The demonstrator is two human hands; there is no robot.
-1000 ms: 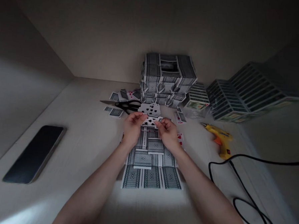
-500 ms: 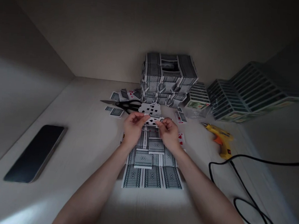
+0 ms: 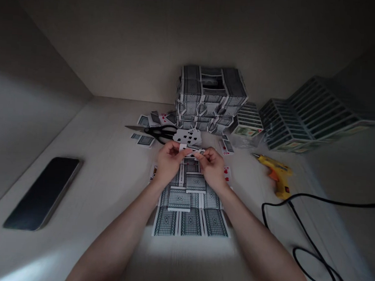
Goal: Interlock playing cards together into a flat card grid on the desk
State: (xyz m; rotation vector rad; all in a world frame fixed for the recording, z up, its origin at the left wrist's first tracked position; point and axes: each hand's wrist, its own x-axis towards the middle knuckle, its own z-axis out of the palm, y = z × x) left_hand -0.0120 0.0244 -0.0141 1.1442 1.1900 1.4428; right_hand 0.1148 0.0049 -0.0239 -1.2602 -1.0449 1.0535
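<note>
Between my left hand [image 3: 169,161] and my right hand [image 3: 211,166], a folded playing card [image 3: 183,147] is pinched at both ends, thumbs on its near face. Spade pips show on it, partly covered by the thumbs. Under and in front of the hands lies a panel of patterned playing cards [image 3: 190,223], backs up, with a few cards laid across its middle. Just beyond the fingers sits a fanned pile of spade cards [image 3: 187,136]. Black-handled scissors [image 3: 159,132] rest beside that pile, blades pointing left.
Behind the hands stands a box built of cards [image 3: 212,97] with an opening on top. Stacked card packs [image 3: 282,124] stand at the back right. A yellow glue gun [image 3: 275,172] with a black cord [image 3: 310,197] lies right, a phone [image 3: 43,193] left. Loose cards [image 3: 146,141] lie near the scissors.
Both thumbs have shifted slightly along the held card, and less of its spade face shows now. The hands stay in nearly the same place.
</note>
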